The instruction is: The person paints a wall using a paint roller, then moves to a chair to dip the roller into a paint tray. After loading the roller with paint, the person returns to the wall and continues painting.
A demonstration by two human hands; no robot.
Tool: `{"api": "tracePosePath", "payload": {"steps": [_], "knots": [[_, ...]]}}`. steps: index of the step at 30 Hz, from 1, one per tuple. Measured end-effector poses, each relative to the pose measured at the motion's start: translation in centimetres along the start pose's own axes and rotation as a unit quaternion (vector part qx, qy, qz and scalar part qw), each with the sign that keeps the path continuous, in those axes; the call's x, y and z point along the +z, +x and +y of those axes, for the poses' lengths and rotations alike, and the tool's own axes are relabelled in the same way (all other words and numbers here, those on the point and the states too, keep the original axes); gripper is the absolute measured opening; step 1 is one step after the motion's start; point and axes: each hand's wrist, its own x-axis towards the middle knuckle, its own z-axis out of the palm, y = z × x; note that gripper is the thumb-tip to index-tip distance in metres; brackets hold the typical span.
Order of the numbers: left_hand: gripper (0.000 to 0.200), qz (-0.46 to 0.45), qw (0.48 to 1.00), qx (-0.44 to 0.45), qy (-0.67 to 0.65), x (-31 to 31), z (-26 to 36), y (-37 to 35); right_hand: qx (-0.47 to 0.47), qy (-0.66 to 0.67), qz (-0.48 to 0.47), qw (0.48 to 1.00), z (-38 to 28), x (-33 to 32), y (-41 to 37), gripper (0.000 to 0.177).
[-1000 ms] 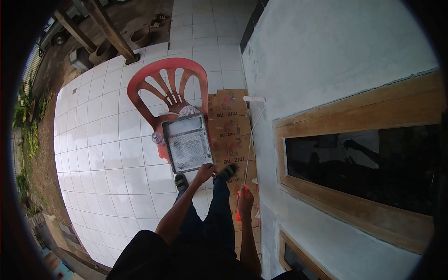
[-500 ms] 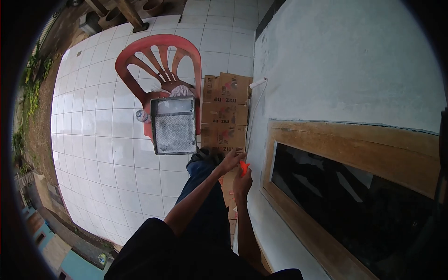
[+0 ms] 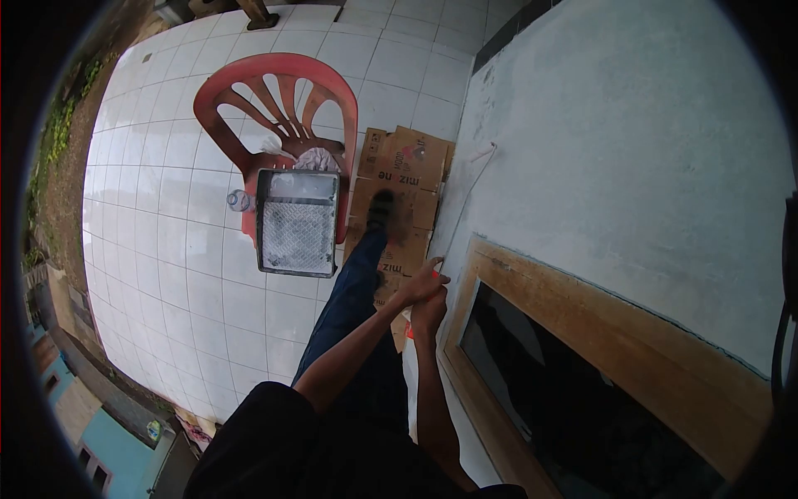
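A long-handled paint roller, its thin pale shaft (image 3: pixel 465 204) running up along the wall, is held in both hands. Its roller head (image 3: pixel 482 153) is small, pale and blurred, close to the blue-grey wall (image 3: pixel 632 133); contact cannot be made out. My left hand (image 3: pixel 421 286) is closed around the orange-red handle (image 3: pixel 435 274), one finger stretched along the shaft. Just below it, my right hand (image 3: pixel 430 313) is closed on the handle too. Most of the handle is hidden by the fingers.
A paint tray (image 3: pixel 299 237) rests on a red plastic chair (image 3: pixel 337 79) with a crumpled cloth (image 3: pixel 317 160) and a plastic bottle (image 3: pixel 241 200). Flattened cardboard (image 3: pixel 416 162) covers tiles along the wall. My foot (image 3: pixel 381 204) is on it. A wooden window frame (image 3: pixel 615 312) is at right.
My hands have come together on the handle, covering most of its orange part. One foot has moved forward onto the cardboard. The view has shifted, and the roller head looks more blurred.
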Motion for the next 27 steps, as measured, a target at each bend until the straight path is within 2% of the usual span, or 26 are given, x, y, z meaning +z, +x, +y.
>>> {"api": "tracePosePath", "payload": {"steps": [4, 5, 7, 8, 10, 13, 15, 16, 19, 21, 25, 27], "knots": [[0.075, 0.002, 1.0, 0.017, -0.012, -0.8, 2.1, 4.3, 0.017, -0.024, -0.017, 0.999, -2.1, -0.4, 4.8, 0.039], [0.075, 0.001, 1.0, 0.012, -0.019, -1.3, 2.6, 5.4, -0.003, -0.027, -0.02, 0.999, -2.7, -0.6, 6.0, 0.041], [0.077, -0.032, 0.994, 0.073, -0.075, -2.3, 3.8, 7.7, -0.017, -0.039, -0.027, 0.999, -4.4, -0.9, 8.6, 0.042], [0.077, -0.033, 0.994, 0.062, -0.084, -2.7, 4.3, 8.7, -0.017, -0.049, -0.045, 0.998, -5.1, -1.0, 9.7, 0.045], [0.076, -0.081, 0.972, 0.0, -0.219, -4.4, 7.3, 10.2, -0.015, -0.072, -0.076, 0.994, -7.2, -1.6, 11.9, 0.047], [0.074, -0.059, 0.959, -0.004, -0.279, -4.7, 8.6, 13.6, 0.012, -0.052, -0.097, 0.994, -9.8, -1.9, 15.1, 0.048], [0.073, -0.053, 0.944, -0.027, -0.323, -5.2, 10.2, 15.2, -0.05, -0.076, -0.125, 0.988, -10.4, -2.6, 16.9, 0.05], [0.073, -0.043, 0.931, -0.04, -0.361, -5.7, 11.2, 16.0, -0.044, -0.081, -0.129, 0.987, -11.2, -2.8, 17.3, 0.05], [0.073, 0.0, 0.938, -0.07, -0.338, -7.0, 12.8, 18.6, 0.012, -0.037, -0.152, 0.988, -14.2, -3.9, 18.1, 0.051], [0.072, 0.011, 0.93, -0.087, -0.358, -7.6, 13.4, 20.1, 0.056, 0.121, -0.14, 0.981, -15.8, -4.2, 18.7, 0.051], [0.069, 0.032, 0.926, -0.113, -0.358, -7.7, 14.1, 22.4, 0.055, 0.115, -0.116, 0.985, -15.3, -3.8, 21.1, 0.044], [0.07, 0.039, 0.927, -0.118, -0.354, -7.6, 14.0, 23.7, 0.034, 0.155, -0.088, 0.983, -14.5, -3.6, 23.0, 0.035]]}}
